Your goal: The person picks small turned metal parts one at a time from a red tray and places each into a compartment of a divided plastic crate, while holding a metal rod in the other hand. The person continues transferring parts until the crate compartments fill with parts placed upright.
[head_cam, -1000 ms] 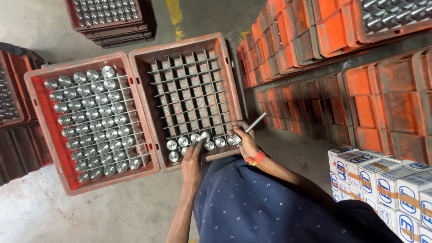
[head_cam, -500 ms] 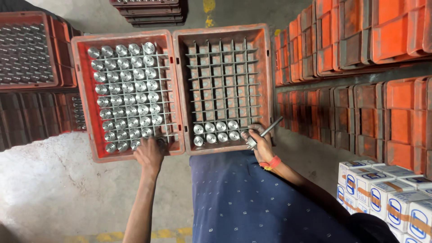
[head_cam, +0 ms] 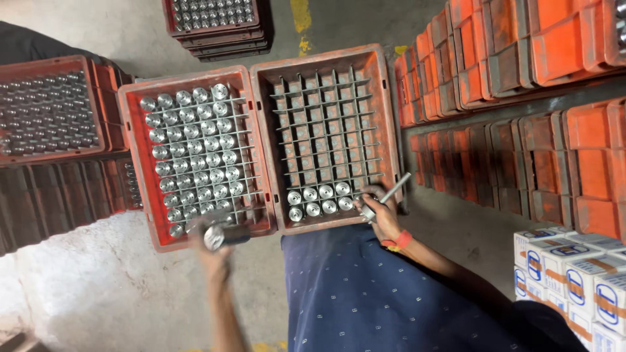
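Two orange crates stand side by side on the floor before me. The left crate [head_cam: 134, 171] is nearly full of shiny metal cylinders [head_cam: 195, 156]. The right crate [head_cam: 390, 133] has a grid of mostly bare cells and several cylinders [head_cam: 319, 199] along its near edge. My left hand [head_cam: 215, 244] is blurred at the left crate's near edge and grips one metal cylinder [head_cam: 216, 236]. My right hand [head_cam: 383, 216] rests at the right crate's near right corner, holding a thin metal rod [head_cam: 393, 191].
Rows of stacked orange crates [head_cam: 515, 78] fill the right side. More crates of cylinders sit at the left [head_cam: 49, 114] and at the far top [head_cam: 212, 16]. White and blue cartons [head_cam: 574, 274] stand at the near right. My blue-clad lap [head_cam: 365, 293] fills the foreground.
My left hand moved from the right crate to the left crate's near edge and lifted out one cylinder. My right hand stayed at the right crate's corner with the rod.
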Demonstrator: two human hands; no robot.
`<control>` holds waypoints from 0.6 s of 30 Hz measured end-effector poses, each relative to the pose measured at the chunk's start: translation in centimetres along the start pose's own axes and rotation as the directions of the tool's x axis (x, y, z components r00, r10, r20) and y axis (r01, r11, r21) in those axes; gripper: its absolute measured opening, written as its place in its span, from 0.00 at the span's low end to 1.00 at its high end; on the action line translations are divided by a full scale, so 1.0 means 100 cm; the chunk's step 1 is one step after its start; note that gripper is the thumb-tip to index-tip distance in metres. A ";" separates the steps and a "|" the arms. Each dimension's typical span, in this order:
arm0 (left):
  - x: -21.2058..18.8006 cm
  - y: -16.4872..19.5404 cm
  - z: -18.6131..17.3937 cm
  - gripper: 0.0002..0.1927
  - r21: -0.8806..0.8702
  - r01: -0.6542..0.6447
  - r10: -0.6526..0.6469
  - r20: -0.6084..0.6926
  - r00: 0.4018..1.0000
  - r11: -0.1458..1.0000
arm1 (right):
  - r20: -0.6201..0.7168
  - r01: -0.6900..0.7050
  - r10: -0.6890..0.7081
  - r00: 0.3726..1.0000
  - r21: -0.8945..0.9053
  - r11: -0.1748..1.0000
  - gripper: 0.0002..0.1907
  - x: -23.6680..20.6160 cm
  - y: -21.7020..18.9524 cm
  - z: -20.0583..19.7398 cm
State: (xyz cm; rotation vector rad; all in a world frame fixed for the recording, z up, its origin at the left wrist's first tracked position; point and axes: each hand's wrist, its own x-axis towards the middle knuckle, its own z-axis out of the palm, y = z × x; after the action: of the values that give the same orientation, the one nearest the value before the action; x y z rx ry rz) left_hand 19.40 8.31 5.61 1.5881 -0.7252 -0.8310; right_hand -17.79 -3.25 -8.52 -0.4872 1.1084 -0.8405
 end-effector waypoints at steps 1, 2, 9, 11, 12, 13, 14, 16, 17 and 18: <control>0.005 -0.016 0.025 0.27 0.133 0.199 -0.192 -0.066 0.979 0.971 | 0.013 0.009 -0.009 1.000 0.001 1.000 0.08 0.002 0.001 0.009; 0.004 -0.033 0.059 0.21 0.030 0.342 -0.331 -0.192 0.924 0.939 | 0.019 0.022 -0.022 1.000 0.002 1.000 0.08 0.002 0.001 0.017; -0.040 -0.048 0.204 0.26 0.550 0.086 -0.248 0.228 0.942 0.831 | 0.049 0.046 -0.051 0.997 0.094 0.995 0.07 -0.006 -0.032 0.064; -0.048 -0.040 0.223 0.25 0.609 0.040 -0.285 0.311 0.907 0.792 | 0.056 0.058 -0.066 0.996 0.137 0.989 0.07 -0.004 -0.049 0.065; -0.050 -0.037 0.230 0.23 0.608 0.038 -0.310 0.350 0.884 0.793 | 0.044 0.061 -0.067 0.997 0.116 0.991 0.06 -0.005 -0.056 0.064; -0.050 -0.035 0.236 0.21 0.606 0.038 -0.334 0.384 0.861 0.795 | 0.034 0.062 -0.066 0.997 0.093 0.994 0.05 -0.006 -0.062 0.061; -0.050 -0.035 0.242 0.23 0.595 0.015 -0.324 0.416 0.850 0.804 | 0.026 0.063 -0.065 0.998 0.069 0.996 0.04 -0.007 -0.067 0.058; -0.049 -0.037 0.251 0.28 0.574 -0.028 -0.303 0.473 0.827 0.819 | 0.167 0.192 -0.200 0.965 0.061 0.980 0.04 -0.010 -0.072 0.048; -0.049 -0.038 0.255 0.26 0.543 0.004 -0.320 0.489 0.811 0.840 | 0.237 0.247 -0.255 0.938 0.061 0.967 0.04 -0.014 -0.071 0.042; -0.049 -0.038 0.259 0.25 0.511 0.033 -0.331 0.503 0.799 0.859 | 0.270 0.256 -0.253 0.929 0.022 0.966 0.03 -0.012 -0.071 0.036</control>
State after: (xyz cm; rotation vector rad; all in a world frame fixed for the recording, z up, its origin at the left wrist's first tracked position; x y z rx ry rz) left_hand -4.71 -1.26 -0.22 1.8839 -1.3071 -1.4011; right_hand -17.11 -6.77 -1.32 -0.7465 0.8075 -0.9602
